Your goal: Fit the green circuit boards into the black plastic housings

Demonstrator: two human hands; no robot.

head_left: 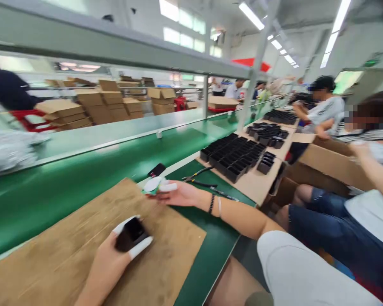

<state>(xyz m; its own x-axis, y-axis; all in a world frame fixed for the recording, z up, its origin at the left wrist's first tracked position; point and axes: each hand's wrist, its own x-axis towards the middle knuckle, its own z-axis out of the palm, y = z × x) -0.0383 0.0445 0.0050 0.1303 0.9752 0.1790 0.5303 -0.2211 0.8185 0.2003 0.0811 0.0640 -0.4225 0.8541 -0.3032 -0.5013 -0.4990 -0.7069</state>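
My left hand [115, 259] rests on a brown board [83, 246] and grips a small black part [130, 234] between fingers in white finger cots. My right hand [178, 194] reaches out to the far edge of the board, fingers pinched on a small white and green piece [153, 185]. A black flat part [156, 170] lies on the green conveyor belt [83, 178] just beyond it. Black-handled pliers [199, 178] lie to the right of my right hand.
Black trays [234, 155] with many cells stand on a cardboard sheet to the right. Two other people sit at the line further right, beside open cardboard boxes [332, 161]. Stacked cartons [98, 106] stand behind the belt. A grey rail [115, 46] runs overhead.
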